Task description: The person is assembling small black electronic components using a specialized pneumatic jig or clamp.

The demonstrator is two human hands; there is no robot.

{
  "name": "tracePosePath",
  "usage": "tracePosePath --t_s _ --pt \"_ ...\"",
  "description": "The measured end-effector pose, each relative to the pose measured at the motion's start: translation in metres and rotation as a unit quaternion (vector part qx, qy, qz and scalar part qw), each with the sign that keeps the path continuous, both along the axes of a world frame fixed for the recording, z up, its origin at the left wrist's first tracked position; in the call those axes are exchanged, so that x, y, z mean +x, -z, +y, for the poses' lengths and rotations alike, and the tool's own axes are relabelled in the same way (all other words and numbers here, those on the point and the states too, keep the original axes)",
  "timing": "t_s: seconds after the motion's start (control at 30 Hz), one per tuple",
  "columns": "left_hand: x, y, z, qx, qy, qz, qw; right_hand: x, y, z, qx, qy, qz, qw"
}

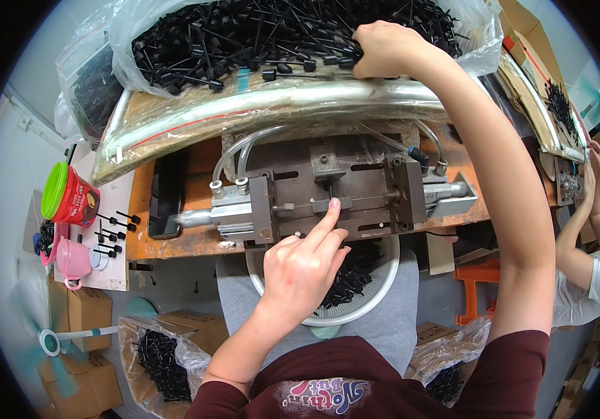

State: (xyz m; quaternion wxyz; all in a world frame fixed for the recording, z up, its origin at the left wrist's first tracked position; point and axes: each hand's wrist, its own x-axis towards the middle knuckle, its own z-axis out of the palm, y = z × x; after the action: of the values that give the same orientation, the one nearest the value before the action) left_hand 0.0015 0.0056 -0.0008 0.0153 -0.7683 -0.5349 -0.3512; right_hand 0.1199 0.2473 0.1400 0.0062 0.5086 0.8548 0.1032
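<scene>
My left hand [303, 272] reaches over the front of a dark metal fixture [296, 164] with its index finger stretched out. That fingertip touches a small dark block [332, 205] at the fixture's middle; the other fingers are loosely bent and hold nothing. At the far side, my right hand [391, 49] dips into a heap of black plastic parts with thin stems [244, 38]. Its fingers are closed among them, and whatever they grip is hidden. Metal cylinders [233, 218] with clear air hoses [226, 157] flank the fixture.
Below the fixture, a white basket [388, 279] of black parts sits between my legs. At left are a red-and-green tub [69, 195], a pink cup [74, 262] and a dark phone [165, 202]. Plastic-lined boxes [163, 356] stand on the floor. A co-worker [590, 279] works at right.
</scene>
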Motion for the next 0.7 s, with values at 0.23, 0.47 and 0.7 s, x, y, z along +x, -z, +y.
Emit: tracePosePath --t_s 0.23,0.47,0.7 --pt "-0.002 0.002 -0.002 -0.011 0.011 -0.008 1.000 0.050 -0.014 0.021 -0.050 -0.081 0.054 0.994" --pt "-0.004 0.002 -0.008 -0.041 0.023 -0.056 0.997 0.067 0.001 0.023 0.036 -0.100 0.051 0.993" --pt "-0.013 -0.015 -0.040 -0.135 0.113 -0.124 0.977 0.077 -0.002 0.018 0.146 -0.106 0.132 0.975"
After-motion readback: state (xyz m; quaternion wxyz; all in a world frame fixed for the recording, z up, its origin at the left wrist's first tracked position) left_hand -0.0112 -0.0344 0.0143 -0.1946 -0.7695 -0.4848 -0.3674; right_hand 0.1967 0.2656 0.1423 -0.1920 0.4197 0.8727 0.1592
